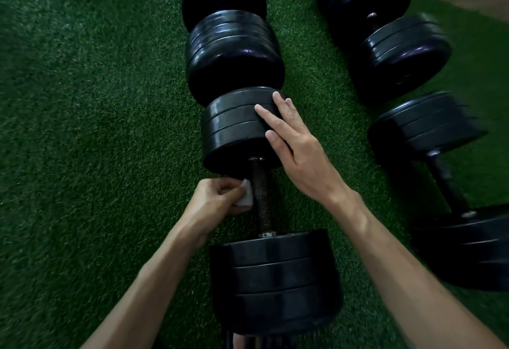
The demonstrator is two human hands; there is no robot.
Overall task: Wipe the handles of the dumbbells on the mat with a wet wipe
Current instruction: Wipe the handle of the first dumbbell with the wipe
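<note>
Dumbbell handle: lies on the green mat, between its plates.
Left hand: fingers curled, pinching the wet wipe against the handle's side to rub it.
Right hand: fingers straight, flat on the far plates, likely stopping any roll.

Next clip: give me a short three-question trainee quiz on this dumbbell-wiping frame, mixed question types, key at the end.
1. True or false: the right hand grips the handle.
2. Which hand holds the wet wipe? A) left B) right C) neither
3. Fill in: the right hand's fingers rest on the dumbbell's far ____.

Key
1. False: it lies flat on the far weight stack.
2. A: the left hand pinches the wipe beside the handle.
3. Weight stack, on the green mat.
</note>
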